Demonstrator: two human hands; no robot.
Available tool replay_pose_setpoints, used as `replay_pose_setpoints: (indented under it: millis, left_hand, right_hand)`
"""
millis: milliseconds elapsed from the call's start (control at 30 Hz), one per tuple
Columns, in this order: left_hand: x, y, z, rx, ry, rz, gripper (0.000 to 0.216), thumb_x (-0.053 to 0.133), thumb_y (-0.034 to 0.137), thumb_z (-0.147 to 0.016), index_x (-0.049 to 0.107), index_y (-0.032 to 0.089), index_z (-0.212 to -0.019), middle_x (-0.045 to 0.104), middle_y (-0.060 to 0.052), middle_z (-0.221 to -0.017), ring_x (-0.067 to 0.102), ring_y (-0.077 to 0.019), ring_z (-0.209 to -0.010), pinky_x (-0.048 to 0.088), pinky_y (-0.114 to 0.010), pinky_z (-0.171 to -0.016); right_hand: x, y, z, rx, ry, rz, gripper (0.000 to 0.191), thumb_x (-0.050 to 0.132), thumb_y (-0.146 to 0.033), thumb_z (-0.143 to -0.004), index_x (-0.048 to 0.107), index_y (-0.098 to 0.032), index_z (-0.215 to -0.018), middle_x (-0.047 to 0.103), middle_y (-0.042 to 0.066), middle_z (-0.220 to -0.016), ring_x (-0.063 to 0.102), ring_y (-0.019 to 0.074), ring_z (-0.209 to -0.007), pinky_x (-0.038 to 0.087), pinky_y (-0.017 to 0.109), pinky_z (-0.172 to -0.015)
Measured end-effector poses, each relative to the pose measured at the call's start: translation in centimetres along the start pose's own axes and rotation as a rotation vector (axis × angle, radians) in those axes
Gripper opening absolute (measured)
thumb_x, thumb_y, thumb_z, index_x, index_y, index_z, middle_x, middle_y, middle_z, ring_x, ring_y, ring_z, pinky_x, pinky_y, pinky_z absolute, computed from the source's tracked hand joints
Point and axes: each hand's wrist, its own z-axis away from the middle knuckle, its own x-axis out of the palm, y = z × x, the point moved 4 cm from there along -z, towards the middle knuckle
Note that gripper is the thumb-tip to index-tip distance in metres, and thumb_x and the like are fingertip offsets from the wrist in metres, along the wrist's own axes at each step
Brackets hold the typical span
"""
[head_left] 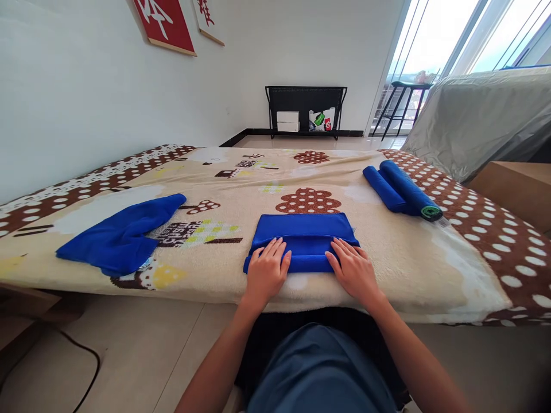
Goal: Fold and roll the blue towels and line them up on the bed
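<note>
A blue cloth point(301, 225), folded into a flat rectangle, lies before me near the bed's front edge. Its near part is folded or rolled over into a thick band. My left hand point(267, 269) rests flat on the left end of that band, fingers stretched forward. On the right end lies my right hand point(353, 268), palm down with the fingers extended. To the left is a crumpled blue cloth point(124, 232). Two rolled blue cloths point(398, 189) lie side by side at the right, and the longer roll shows a green and black end.
A patterned blanket point(413, 269) covers the bed. Beyond it stands a black rack point(305, 98) with white boxes and a bag. A cardboard box point(512, 186) and a plastic-covered bulky item point(482, 109) are at the right. A black cable point(92, 353) lies on the floor.
</note>
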Motion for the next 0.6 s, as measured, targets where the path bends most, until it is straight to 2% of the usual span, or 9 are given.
replay_pose_setpoints:
  millis: [133, 267, 367, 433, 533, 600]
  left_hand:
    - [-1.0, -2.0, 1.8, 0.0, 0.065, -0.018, 0.038, 0.038, 0.032, -0.104, 0.065, 0.016, -0.127, 0.065, -0.011, -0.135, 0.058, -0.0258, -0.129, 0.038, -0.044, -0.103]
    - [-1.4, -1.7, 2.6, -0.025, 0.117, -0.047, 0.035, 0.04, 0.025, -0.102, 0.068, 0.015, -0.12, 0.07, -0.012, -0.127, 0.062, -0.0273, -0.123, 0.034, -0.048, -0.107]
    - [-1.1, 0.2, 1.9, -0.052, 0.106, -0.057, 0.034, 0.04, 0.024, -0.101, 0.07, 0.014, -0.115, 0.072, -0.013, -0.122, 0.064, -0.0289, -0.118, 0.037, -0.05, -0.105]
    - [-0.5, 1.9, 1.0, -0.016, 0.058, -0.039, 0.035, 0.04, 0.026, -0.101, 0.07, 0.015, -0.116, 0.071, -0.014, -0.123, 0.064, -0.029, -0.119, 0.041, -0.049, -0.102]
    - [0.8, 4.4, -0.5, 0.085, -0.028, -0.006, 0.038, 0.038, 0.026, -0.101, 0.066, 0.013, -0.124, 0.067, -0.015, -0.131, 0.06, -0.0283, -0.126, 0.045, -0.046, -0.1]
    - [1.4, 5.2, -1.3, 0.113, -0.061, 0.012, 0.04, 0.037, 0.025, -0.101, 0.064, 0.012, -0.128, 0.064, -0.015, -0.135, 0.058, -0.0274, -0.129, 0.045, -0.045, -0.101]
  right_hand:
    - [-0.4, 2.6, 1.7, 0.06, 0.05, 0.06, 0.044, 0.036, -0.042, -0.105, 0.062, -0.016, -0.13, 0.059, 0.008, -0.14, 0.052, 0.0236, -0.134, 0.035, 0.042, -0.11]
    - [-1.0, 3.2, 2.2, 0.073, 0.096, 0.122, 0.038, 0.038, -0.034, -0.105, 0.067, -0.016, -0.121, 0.064, 0.007, -0.134, 0.054, 0.0273, -0.131, 0.03, 0.049, -0.113]
    - [-1.3, 1.8, 1.3, 0.054, 0.08, 0.098, 0.037, 0.037, -0.029, -0.105, 0.071, -0.017, -0.113, 0.067, 0.007, -0.129, 0.058, 0.027, -0.127, 0.033, 0.049, -0.11]
    - [-1.0, 0.1, 0.4, 0.012, 0.037, 0.038, 0.038, 0.036, -0.029, -0.105, 0.072, -0.017, -0.111, 0.069, 0.008, -0.126, 0.061, 0.0245, -0.121, 0.037, 0.045, -0.107]
    - [0.0, -2.6, -0.7, -0.084, -0.045, -0.057, 0.039, 0.035, -0.029, -0.105, 0.07, -0.019, -0.119, 0.067, 0.007, -0.128, 0.061, 0.0208, -0.122, 0.041, 0.04, -0.104]
    - [0.7, -3.6, -1.3, -0.114, -0.078, -0.085, 0.039, 0.034, -0.028, -0.105, 0.066, -0.019, -0.125, 0.064, 0.007, -0.133, 0.058, 0.0198, -0.127, 0.042, 0.039, -0.105]
